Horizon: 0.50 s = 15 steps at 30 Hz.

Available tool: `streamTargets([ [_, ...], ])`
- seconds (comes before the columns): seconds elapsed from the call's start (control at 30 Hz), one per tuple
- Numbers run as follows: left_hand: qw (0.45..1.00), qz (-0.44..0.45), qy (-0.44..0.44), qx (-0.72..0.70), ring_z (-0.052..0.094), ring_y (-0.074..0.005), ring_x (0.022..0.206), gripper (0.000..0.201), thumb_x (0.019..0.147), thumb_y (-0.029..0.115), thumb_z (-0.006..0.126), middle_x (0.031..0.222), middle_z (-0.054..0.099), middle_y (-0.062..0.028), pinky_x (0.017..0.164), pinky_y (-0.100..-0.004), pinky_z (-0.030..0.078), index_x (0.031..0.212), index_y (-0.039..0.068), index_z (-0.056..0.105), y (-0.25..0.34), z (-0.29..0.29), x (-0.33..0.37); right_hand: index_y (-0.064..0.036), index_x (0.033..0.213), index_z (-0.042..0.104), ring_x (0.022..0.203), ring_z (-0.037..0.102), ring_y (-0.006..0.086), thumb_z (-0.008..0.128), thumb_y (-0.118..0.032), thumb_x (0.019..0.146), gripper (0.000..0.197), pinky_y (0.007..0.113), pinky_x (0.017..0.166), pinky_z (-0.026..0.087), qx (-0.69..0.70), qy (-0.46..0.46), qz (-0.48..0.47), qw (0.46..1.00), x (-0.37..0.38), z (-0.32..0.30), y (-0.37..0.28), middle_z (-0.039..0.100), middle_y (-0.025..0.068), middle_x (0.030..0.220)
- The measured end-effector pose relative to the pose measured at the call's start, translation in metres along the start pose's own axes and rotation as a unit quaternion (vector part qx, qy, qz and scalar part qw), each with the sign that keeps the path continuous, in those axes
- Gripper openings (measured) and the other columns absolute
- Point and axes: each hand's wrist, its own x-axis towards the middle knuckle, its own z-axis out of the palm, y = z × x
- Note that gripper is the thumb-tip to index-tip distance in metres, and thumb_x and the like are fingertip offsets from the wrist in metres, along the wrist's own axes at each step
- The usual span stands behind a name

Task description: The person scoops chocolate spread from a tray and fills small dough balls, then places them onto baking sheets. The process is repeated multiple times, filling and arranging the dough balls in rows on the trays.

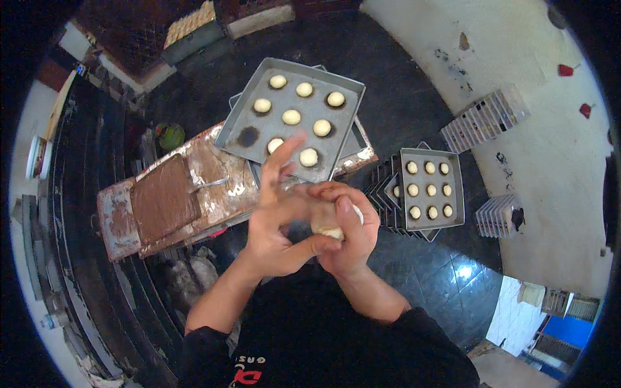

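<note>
Pale cream dough balls (292, 117) dot a grey metal tray (236, 132) beside a brown slab (165, 205) on the glossy black floor (420, 271).

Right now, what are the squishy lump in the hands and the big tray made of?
The lump looks like soft pale dough, matte and pressed between both hands. The big tray seems to be dull grey metal with thin raised rims, holding small dough balls.

Both hands are meeting just below the grey rectangular metal baking tray (249, 116): the left hand (275, 223) and right hand (346, 226) are cupping a pale lump of dough (326, 223) between them. Eight small pale round dough balls (291, 117) are sitting on that tray.
</note>
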Motion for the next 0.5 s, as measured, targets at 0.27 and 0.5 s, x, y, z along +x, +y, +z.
streamTargets([
  [0.27, 0.873, -0.275, -0.056, -0.398, 0.014, -0.0301, 0.155, 0.107, 0.076, 0.014, 0.08, 0.168, 0.016, -0.0094, 0.12, -0.0471, 0.021, 0.162, 0.009, 0.016, -0.059, 0.011, -0.004, 0.0035, 0.1, 0.057, 0.097, 0.061, 0.0312, 0.052, -0.027, 0.102, 0.031, 0.046, 0.089, 0.053, 0.072, -0.047, 0.054, 0.995, 0.022, -0.046, 0.032, 0.061, 0.0224, 0.104],
  [0.5, 0.847, -0.357, 0.167, -0.355, 0.029, -0.0285, 0.148, 0.072, 0.085, 0.017, 0.074, 0.16, 0.033, -0.0097, 0.116, -0.0443, 0.03, 0.149, 0.008, 0.04, -0.141, -0.042, -0.053, 0.0033, 0.104, 0.061, 0.102, 0.065, 0.0347, 0.055, -0.031, 0.102, 0.034, 0.049, 0.092, 0.055, -0.003, 0.053, 0.164, 0.985, 0.059, -0.048, 0.122, 0.065, 0.021, 0.107],
])
